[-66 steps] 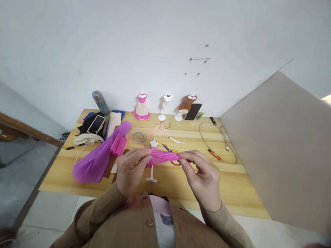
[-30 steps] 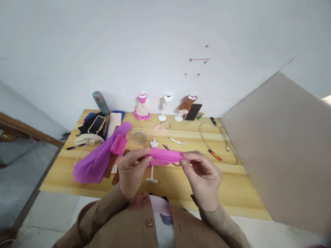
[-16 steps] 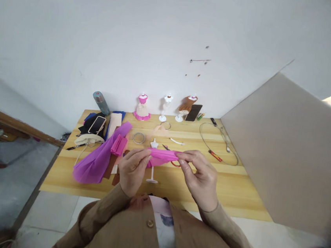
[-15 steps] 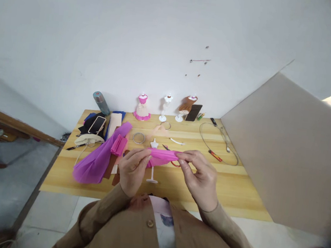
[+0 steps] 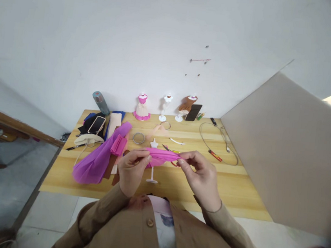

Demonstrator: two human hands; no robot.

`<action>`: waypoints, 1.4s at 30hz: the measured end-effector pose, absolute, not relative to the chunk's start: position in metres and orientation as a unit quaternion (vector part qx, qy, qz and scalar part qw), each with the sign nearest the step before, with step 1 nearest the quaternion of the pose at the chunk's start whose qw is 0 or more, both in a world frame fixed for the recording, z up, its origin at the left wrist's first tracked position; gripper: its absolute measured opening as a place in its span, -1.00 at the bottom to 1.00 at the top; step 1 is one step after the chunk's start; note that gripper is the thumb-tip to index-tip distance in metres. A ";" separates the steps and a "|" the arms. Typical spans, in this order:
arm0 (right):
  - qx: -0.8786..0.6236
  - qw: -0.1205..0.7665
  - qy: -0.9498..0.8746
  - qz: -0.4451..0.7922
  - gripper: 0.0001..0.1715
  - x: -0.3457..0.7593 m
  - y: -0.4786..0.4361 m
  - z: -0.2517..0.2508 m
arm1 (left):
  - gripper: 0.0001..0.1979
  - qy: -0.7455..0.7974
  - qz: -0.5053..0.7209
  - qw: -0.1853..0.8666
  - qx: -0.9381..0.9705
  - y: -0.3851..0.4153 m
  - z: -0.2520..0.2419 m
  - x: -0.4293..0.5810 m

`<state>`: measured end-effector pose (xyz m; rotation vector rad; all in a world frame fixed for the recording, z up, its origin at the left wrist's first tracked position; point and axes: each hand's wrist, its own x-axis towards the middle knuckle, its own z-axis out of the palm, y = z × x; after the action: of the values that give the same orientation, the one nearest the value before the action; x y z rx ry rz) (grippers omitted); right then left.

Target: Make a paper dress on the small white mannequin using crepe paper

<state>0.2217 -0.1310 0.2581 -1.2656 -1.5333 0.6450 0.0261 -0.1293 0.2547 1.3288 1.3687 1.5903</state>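
Note:
Between my two hands a strip of pink fabric (image 5: 163,156) is stretched sideways, folded along its length. My left hand (image 5: 132,170) pinches its left end between thumb and fingers. At the other end my right hand (image 5: 200,175) pinches the cloth the same way. Behind the fabric stands a small white dress form (image 5: 154,143); its middle is hidden by the cloth, and its stem and foot show below. Scissors (image 5: 174,164) with red and yellow handles lie partly covered behind the fabric, near my right fingertips.
Purple fabric (image 5: 102,159), a folded pink piece (image 5: 118,145) and a phone (image 5: 97,125) lie at left, near a flask (image 5: 101,103). Along the wall stand a pink-and-cream dressed form (image 5: 142,107), a white form (image 5: 166,107) and a brown-dressed form (image 5: 187,106). A cable (image 5: 202,137) loops at right.
My right hand has shifted very slightly right, and the fold in the pink fabric has opened a little. Both hands keep their pinch.

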 end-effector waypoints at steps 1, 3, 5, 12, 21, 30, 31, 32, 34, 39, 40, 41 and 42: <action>-0.520 0.510 -0.617 0.298 -0.86 0.222 -0.131 0.257 | -0.94 0.522 0.606 0.331 0.501 -0.130 0.255 0.026; -0.505 0.529 -0.585 0.350 -0.84 0.222 -0.129 0.257 | -0.94 0.521 0.608 0.335 0.497 -0.130 0.257 0.027; -0.488 0.541 -0.564 0.388 -0.83 0.221 -0.128 0.258 | -0.93 0.516 0.614 0.330 0.498 -0.130 0.258 0.027; -0.452 0.575 -0.555 0.396 -0.89 0.220 -0.128 0.262 | -0.93 0.511 0.625 0.332 0.488 -0.132 0.261 0.026; -0.418 0.602 -0.590 0.340 -0.83 0.222 -0.130 0.257 | -0.96 0.512 0.619 0.350 0.482 -0.136 0.260 0.028; -0.429 0.593 -0.607 0.311 -0.80 0.223 -0.132 0.256 | -0.90 0.527 0.602 0.369 0.474 -0.135 0.255 0.027; -0.436 0.594 -0.601 0.310 -0.81 0.223 -0.132 0.255 | -0.87 0.528 0.596 0.368 0.479 -0.135 0.254 0.026; -0.442 0.595 -0.597 0.307 -0.82 0.222 -0.131 0.254 | -0.85 0.529 0.590 0.365 0.489 -0.135 0.254 0.026; -0.446 0.592 -0.602 0.297 -0.75 0.222 -0.131 0.254 | -0.80 0.524 0.576 0.348 0.522 -0.134 0.255 0.024; -0.435 0.546 -0.680 0.224 -0.61 0.223 -0.129 0.257 | -0.73 0.507 0.538 0.271 0.616 -0.128 0.261 0.021; -0.436 0.536 -0.695 0.199 -0.61 0.223 -0.129 0.258 | -0.73 0.511 0.531 0.261 0.624 -0.127 0.262 0.021; -0.440 0.528 -0.705 0.174 -0.62 0.223 -0.129 0.258 | -0.73 0.516 0.524 0.255 0.628 -0.127 0.263 0.022; -0.444 0.522 -0.712 0.153 -0.63 0.223 -0.129 0.258 | -0.73 0.522 0.519 0.251 0.629 -0.127 0.263 0.022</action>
<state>0.2225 -0.1292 0.2583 -1.0631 -1.7057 0.3661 0.0223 -0.1268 0.2631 1.7124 1.4194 1.4124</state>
